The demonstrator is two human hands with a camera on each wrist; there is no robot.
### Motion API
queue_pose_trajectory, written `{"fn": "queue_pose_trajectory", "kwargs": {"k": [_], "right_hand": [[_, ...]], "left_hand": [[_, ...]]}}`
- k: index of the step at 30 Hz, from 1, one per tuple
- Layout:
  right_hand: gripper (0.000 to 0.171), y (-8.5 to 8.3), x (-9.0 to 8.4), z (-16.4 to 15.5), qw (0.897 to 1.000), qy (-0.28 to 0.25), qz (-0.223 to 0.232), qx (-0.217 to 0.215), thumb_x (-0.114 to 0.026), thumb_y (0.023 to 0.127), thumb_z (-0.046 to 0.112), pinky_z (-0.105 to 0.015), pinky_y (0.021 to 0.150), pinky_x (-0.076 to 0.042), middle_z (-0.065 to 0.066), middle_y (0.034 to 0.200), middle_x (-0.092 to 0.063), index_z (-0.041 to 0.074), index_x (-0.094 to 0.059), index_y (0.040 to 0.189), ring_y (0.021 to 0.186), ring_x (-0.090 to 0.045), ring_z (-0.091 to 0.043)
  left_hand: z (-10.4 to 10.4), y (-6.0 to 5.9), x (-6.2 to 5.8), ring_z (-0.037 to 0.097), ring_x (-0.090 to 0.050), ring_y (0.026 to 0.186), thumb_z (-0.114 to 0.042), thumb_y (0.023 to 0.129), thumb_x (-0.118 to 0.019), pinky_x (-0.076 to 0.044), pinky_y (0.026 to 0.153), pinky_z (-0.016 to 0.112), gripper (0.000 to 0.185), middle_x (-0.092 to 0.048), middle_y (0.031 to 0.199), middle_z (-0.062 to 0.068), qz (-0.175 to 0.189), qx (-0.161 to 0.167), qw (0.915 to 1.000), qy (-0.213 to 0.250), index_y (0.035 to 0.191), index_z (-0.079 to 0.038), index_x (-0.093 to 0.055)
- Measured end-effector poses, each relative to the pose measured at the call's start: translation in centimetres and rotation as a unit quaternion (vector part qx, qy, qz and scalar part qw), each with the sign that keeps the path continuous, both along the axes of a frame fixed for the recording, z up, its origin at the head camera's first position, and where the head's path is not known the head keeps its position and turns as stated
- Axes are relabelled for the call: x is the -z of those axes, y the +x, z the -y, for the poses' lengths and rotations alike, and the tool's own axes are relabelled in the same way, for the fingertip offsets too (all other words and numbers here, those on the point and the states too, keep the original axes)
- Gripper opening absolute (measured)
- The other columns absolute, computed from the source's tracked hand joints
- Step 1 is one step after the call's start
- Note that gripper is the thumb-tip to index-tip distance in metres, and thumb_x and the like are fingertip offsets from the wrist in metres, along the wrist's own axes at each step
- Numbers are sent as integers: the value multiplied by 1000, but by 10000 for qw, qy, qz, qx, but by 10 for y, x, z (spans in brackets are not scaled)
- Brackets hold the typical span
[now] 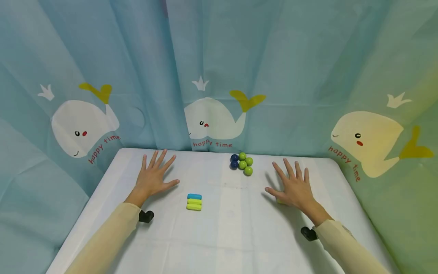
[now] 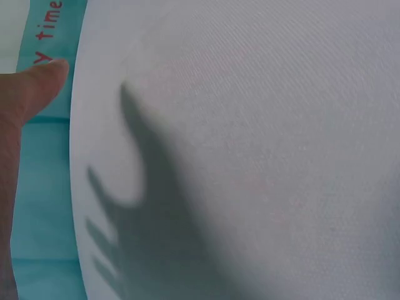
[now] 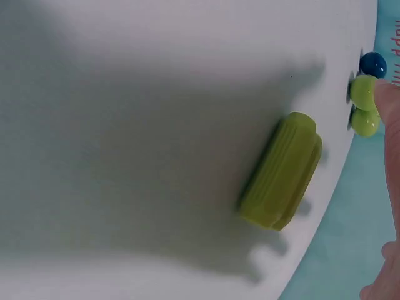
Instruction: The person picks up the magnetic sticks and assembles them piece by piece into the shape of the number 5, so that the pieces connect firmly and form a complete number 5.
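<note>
My left hand [image 1: 154, 178] hovers over the left part of the white table with its fingers spread and nothing held. In the left wrist view, a fingertip [image 2: 47, 84] shows at the left edge, and the hand's shadow falls on the tabletop. Over the right part, my right hand [image 1: 293, 189] is spread wide too. Mostly hidden beneath it in the head view lies a ridged yellow-green block [image 3: 281, 172]. Right of the left hand, a blue block [image 1: 194, 196] and two yellow-green blocks [image 1: 194, 204] lie in a stacked-looking row.
Near the table's [image 1: 219, 236] back edge, two dark blue balls [image 1: 234, 164] sit beside several green balls [image 1: 242, 164]. A blue-green curtain [image 1: 294, 76] with whale prints surrounds the back and sides. Each wrist carries a black camera mount [image 1: 146, 217].
</note>
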State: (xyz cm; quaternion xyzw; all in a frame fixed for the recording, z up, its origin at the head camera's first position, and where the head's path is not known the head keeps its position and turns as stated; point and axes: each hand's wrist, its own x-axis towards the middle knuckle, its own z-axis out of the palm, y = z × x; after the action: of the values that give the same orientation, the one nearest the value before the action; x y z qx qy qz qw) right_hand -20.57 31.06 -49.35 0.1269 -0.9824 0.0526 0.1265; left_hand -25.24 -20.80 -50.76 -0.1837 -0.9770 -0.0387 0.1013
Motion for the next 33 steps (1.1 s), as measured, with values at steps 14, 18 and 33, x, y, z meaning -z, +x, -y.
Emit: {"fn": "queue_pose_trajectory", "kwargs": {"k": [14,18,33], "right_hand": [[89,-29,3,36,9987,-365,348,-56,-64,78,70,-68,97,-27,-22,153,-30,29,-34,151,129,-34,-52],[84,-36,6,48,9973,-521,527,-12,-64,80,68,-64,87,-35,-20,148,-38,33,-35,150,116,-44,-48],[65,-50,21,77,9755,-2008,896,93,-70,87,46,-62,80,-42,-16,115,-67,17,-47,141,101,-59,-42]], "left_hand": [[-19,-2,-3,40,-6,147,-77,81,-51,3,111,65,93,-8,163,9,243,214,9995,-11,156,-32,-20],[-27,0,-6,41,-12,146,-73,82,-54,-3,111,65,90,-13,163,11,393,350,9985,136,156,-35,-20],[-58,14,-12,37,-41,132,-48,86,-69,-30,99,60,55,-45,147,13,1422,1334,9738,1172,137,-32,-57]]}}
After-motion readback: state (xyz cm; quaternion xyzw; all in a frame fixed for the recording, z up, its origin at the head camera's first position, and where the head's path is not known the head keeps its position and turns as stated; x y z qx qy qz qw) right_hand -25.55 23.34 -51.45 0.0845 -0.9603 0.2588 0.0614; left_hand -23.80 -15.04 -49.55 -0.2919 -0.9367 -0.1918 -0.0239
